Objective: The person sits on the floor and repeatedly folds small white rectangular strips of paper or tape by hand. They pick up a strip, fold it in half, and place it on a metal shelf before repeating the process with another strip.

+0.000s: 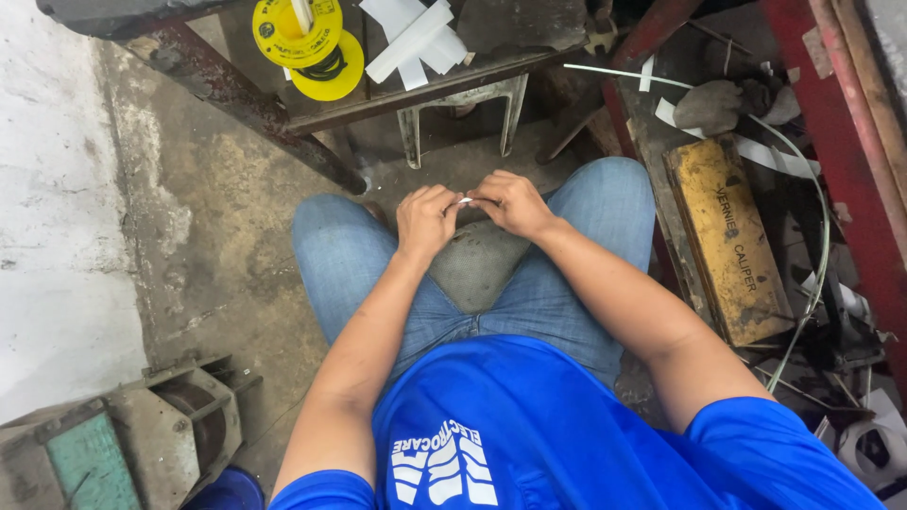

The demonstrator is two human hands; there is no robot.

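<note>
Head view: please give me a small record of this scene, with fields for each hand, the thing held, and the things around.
left hand: fingers curled, pinching one end of the small white piece
right hand: pinching the other end
small white piece: between both hands, above the knees; kind unclear
posture: seated, blue jeans, blue shirt
yellow spool: on rusty frame ahead
white strips: beside the spool
yellow case: on the right, worn
floor: bare concrete

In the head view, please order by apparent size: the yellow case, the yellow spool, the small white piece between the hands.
1. Yellow case, largest.
2. Yellow spool.
3. Small white piece, pinched by left hand and right hand, smallest.
</note>
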